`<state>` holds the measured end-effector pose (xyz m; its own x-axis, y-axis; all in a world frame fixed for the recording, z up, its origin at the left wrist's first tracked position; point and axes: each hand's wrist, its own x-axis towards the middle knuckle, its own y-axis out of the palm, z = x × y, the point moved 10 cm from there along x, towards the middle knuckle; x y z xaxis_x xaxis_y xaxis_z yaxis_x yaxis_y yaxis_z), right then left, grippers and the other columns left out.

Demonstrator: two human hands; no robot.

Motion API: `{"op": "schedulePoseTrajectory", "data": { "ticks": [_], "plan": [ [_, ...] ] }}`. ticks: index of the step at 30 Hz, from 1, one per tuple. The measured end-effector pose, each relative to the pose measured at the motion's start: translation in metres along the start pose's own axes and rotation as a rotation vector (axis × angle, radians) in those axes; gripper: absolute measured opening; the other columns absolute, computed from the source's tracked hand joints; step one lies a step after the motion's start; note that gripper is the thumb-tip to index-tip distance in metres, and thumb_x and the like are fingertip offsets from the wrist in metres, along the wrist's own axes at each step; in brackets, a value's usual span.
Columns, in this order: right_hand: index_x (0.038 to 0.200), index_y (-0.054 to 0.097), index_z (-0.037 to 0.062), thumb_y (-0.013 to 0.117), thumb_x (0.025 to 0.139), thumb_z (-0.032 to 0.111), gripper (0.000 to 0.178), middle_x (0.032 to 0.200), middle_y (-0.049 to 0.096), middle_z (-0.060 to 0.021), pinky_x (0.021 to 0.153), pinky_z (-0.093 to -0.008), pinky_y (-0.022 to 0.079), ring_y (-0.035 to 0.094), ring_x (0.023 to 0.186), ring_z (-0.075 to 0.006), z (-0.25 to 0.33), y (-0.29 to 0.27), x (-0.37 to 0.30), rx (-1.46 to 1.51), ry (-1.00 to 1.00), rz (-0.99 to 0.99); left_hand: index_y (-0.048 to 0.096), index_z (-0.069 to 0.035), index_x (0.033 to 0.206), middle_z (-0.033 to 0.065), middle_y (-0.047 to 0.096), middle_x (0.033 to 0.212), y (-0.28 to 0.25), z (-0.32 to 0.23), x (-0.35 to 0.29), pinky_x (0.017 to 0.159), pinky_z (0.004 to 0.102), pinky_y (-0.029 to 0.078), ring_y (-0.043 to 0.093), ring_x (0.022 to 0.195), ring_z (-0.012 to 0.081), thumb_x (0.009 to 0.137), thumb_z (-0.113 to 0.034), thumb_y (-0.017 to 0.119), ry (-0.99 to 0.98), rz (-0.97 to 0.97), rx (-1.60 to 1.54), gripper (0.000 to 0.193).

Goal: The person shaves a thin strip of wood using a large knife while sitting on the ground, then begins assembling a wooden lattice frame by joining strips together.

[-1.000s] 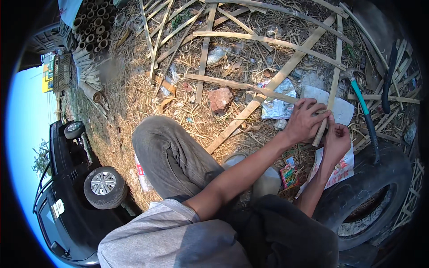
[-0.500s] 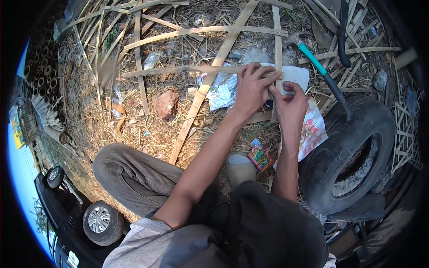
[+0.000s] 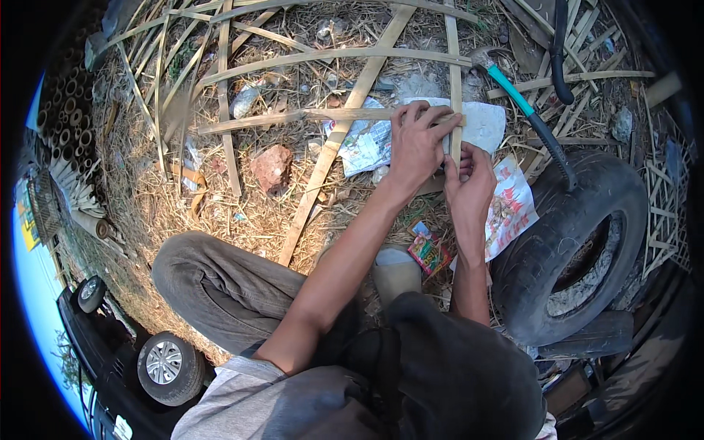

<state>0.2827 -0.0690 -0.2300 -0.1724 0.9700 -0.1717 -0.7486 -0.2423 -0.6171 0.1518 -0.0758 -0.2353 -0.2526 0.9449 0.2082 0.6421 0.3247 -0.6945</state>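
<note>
My left hand grips the right end of a crosswise bamboo strip, its fingers over the place where that strip meets an upright bamboo strip. Just below, my right hand is closed with thumb and fingers around the lower part of the upright strip, whose end is hidden by the hand. Both strips belong to a loose open lattice on the ground. A long diagonal strip passes under the crosswise one, and a curved strip crosses farther off.
On the right, a hammer with a teal and black handle leans against a worn tyre. Near my hands lie printed paper, a colourful packet and a reddish stone. Bamboo poles are stacked left; a dark vehicle stands lower left.
My right hand has slid slightly down the upright strip, toward me. The lattice has shifted a little nearer, with more of the farthest curved strip showing. My left hand stays at the crossing.
</note>
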Motion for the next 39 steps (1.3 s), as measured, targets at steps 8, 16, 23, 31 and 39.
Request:
{"op": "schedulePoseTrajectory", "data": {
  "ticks": [8, 16, 23, 31, 39],
  "plan": [
    [0.109, 0.061, -0.0044, 0.070, 0.086, 0.003, 0.025, 0.091, 0.060, -0.0147, 0.067, -0.0358, 0.050, 0.059, 0.074, -0.0237, -0.008, -0.001, -0.027, -0.003, 0.003, 0.000, 0.075, -0.021, 0.113, -0.0015, 0.067, 0.116, -0.002, -0.004, -0.026, 0.100, 0.0434, 0.033, 0.055, 0.111, 0.0252, 0.066, 0.000, 0.064, 0.001, 0.005, -0.051, 0.052],
    [0.107, 0.061, -0.0053, 0.071, 0.086, 0.003, 0.025, 0.092, 0.059, -0.0150, 0.068, -0.0364, 0.050, 0.058, 0.074, -0.0246, -0.012, 0.002, -0.025, -0.064, -0.038, 0.024, 0.075, -0.020, 0.111, -0.0004, 0.068, 0.116, 0.001, -0.005, -0.032, 0.101, 0.0446, 0.032, 0.055, 0.109, 0.0264, 0.067, 0.000, 0.063, -0.027, -0.075, -0.100, 0.049],
    [0.108, 0.061, -0.0056, 0.071, 0.085, 0.004, 0.027, 0.092, 0.060, -0.0158, 0.068, -0.0364, 0.050, 0.058, 0.073, -0.0244, -0.012, 0.001, -0.024, -0.069, -0.060, 0.017, 0.075, -0.020, 0.112, -0.0016, 0.068, 0.115, 0.003, 0.001, -0.031, 0.100, 0.0434, 0.033, 0.056, 0.108, 0.0253, 0.067, 0.001, 0.062, 0.014, -0.082, -0.124, 0.051],
    [0.107, 0.061, -0.0068, 0.070, 0.085, 0.000, 0.025, 0.092, 0.060, -0.0162, 0.065, -0.0345, 0.052, 0.062, 0.072, -0.0242, -0.011, 0.002, -0.024, 0.019, -0.043, 0.024, 0.074, -0.021, 0.114, -0.0027, 0.068, 0.115, 0.004, 0.000, -0.029, 0.098, 0.0415, 0.031, 0.056, 0.109, 0.0244, 0.067, 0.000, 0.063, 0.067, -0.042, -0.089, 0.053],
    [0.107, 0.061, -0.0065, 0.071, 0.085, 0.002, 0.026, 0.094, 0.061, -0.0162, 0.065, -0.0357, 0.052, 0.063, 0.072, -0.0246, -0.019, 0.001, -0.024, -0.013, -0.044, 0.019, 0.074, -0.021, 0.115, -0.0016, 0.067, 0.118, 0.006, 0.000, -0.026, 0.099, 0.0409, 0.031, 0.055, 0.111, 0.0230, 0.067, 0.001, 0.063, 0.022, -0.002, -0.074, 0.054]
  ]
}}
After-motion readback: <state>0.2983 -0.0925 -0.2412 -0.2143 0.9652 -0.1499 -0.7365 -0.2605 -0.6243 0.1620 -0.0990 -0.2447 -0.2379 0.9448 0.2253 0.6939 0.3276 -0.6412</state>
